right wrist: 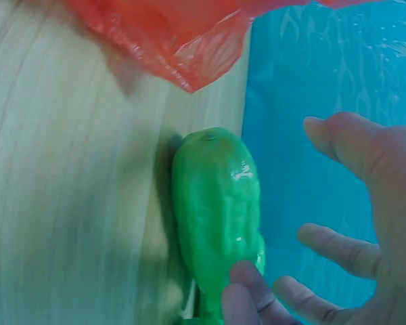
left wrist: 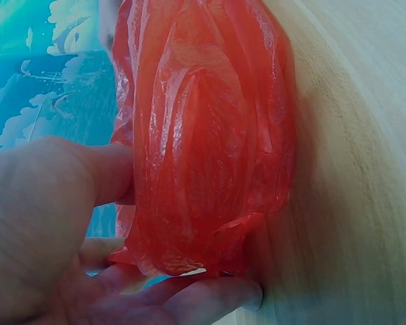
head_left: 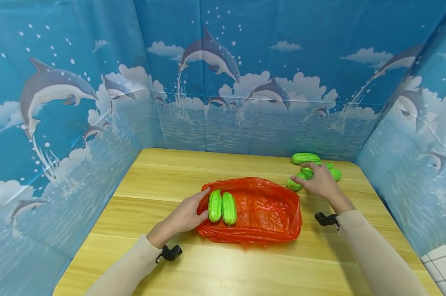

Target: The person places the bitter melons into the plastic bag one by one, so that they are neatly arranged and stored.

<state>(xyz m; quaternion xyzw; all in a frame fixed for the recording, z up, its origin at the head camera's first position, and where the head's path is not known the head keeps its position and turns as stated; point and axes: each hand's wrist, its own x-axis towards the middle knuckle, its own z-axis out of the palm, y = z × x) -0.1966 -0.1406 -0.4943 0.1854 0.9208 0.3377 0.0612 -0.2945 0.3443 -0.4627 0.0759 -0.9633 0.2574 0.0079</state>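
Observation:
A red plastic bag (head_left: 267, 240) lies on the table with its mouth spread wide. Two glossy green, ridged, cucumber-shaped vegetables (head_left: 229, 209) lie side by side in its left end. My left hand (head_left: 186, 211) grips the bag at that end; in the left wrist view the thumb goes behind the red film (left wrist: 196, 149) and the other fingers lie under it. At the back right, my right hand (head_left: 322, 183) hovers over several more of these vegetables (head_left: 305, 158), thumb and fingers spread. The right wrist view shows one vegetable (right wrist: 216, 203) near its fingertips, not gripped.
The wooden table (head_left: 141, 213) meets a blue dolphin-print curtain (head_left: 245, 123) along its back and both sides. A black wrist device (head_left: 171, 252) is strapped at each sleeve cuff. White floor tiles (head_left: 439, 259) show past the right edge.

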